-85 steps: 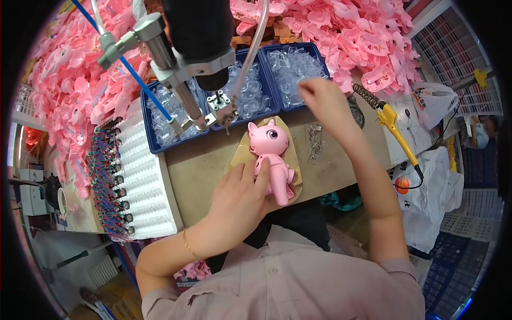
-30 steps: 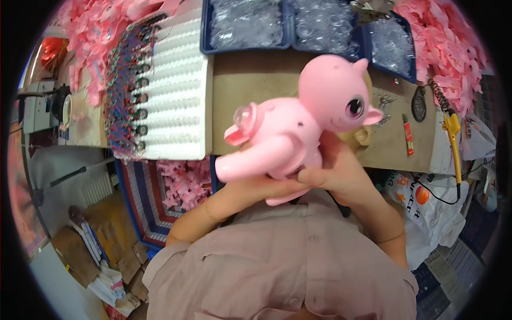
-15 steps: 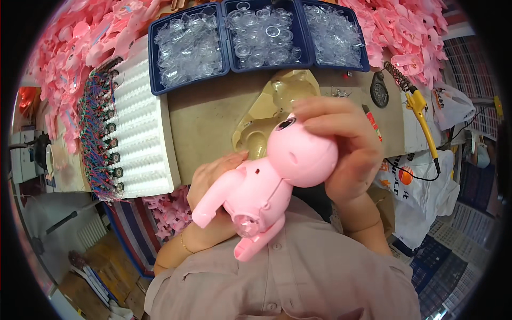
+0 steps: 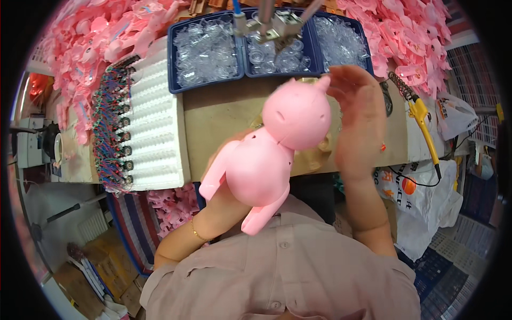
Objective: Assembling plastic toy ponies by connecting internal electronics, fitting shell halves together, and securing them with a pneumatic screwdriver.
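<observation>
Holding the toy (image 4: 272, 152) in the air with the left hand (image 4: 226, 200), between the shirt (image 4: 282, 266) and the bench (image 4: 210, 114), partly covering the tan jig (image 4: 313, 159) and lying short of the 3 trays (image 4: 172, 64). Supporting it from behind and from the left, with the grip mostly hidden by the body (image 4: 250, 178); cannot tell how closely it wraps. Running, along its long axis, on a diagonal: from the head (image 4: 297, 114) at far right to 2 legs (image 4: 216, 170) at near left. Showing 2 slits (image 4: 281, 115) in the head and no eye, so probably facing away. Keeping the right hand (image 4: 361, 120) raised just right of the head, open, with fingers (image 4: 349, 74) curved toward the ear (image 4: 322, 83) and nothing visible pinched in them; too blurred there to tell touching from apart. Nearest to the head with the right, to body and legs with the left. Hinging most, in judgement, on that narrow space between right fingers and head, at the axis's upper end.
</observation>
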Demonstrator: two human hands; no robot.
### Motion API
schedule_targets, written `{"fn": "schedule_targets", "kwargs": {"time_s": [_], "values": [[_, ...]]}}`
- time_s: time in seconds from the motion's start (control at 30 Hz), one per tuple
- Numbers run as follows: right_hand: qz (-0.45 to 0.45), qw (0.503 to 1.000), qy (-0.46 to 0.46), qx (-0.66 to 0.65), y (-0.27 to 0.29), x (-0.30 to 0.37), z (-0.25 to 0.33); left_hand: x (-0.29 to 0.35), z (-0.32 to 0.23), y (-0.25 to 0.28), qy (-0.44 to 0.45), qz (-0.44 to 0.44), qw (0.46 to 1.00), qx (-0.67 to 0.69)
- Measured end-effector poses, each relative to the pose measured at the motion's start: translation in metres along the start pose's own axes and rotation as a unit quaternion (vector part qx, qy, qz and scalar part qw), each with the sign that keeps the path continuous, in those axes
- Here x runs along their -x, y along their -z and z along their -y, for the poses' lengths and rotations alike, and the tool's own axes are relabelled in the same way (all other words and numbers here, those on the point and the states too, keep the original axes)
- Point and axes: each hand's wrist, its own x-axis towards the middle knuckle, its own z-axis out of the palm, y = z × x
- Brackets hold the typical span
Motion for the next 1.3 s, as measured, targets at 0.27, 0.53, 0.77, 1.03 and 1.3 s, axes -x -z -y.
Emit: {"fn": "schedule_targets", "kwargs": {"time_s": [0.27, 0.53, 0.77, 1.03, 1.3], "values": [[0.344, 0.794, -0.462, -0.194, 0.044, 0.058, 0.025, 0.004, -0.011, 0.031, 0.227, 0.206, 0.859, 0.410], [0.419, 0.720, -0.527, -0.166, 0.047, 0.059, 0.021, -0.023, -0.029, 0.035, 0.469, 0.330, 0.679, 0.459], [0.428, 0.711, -0.521, -0.200, 0.047, 0.069, 0.022, -0.031, -0.038, 0.036, 0.498, 0.368, 0.661, 0.424], [0.447, 0.645, -0.579, -0.222, 0.047, 0.071, 0.021, -0.034, -0.050, 0.042, 0.503, 0.374, 0.655, 0.421], [0.387, 0.890, -0.238, -0.028, 0.025, 0.037, 0.043, -0.035, -0.046, 0.062, 0.047, 0.237, 0.969, 0.055]]}}
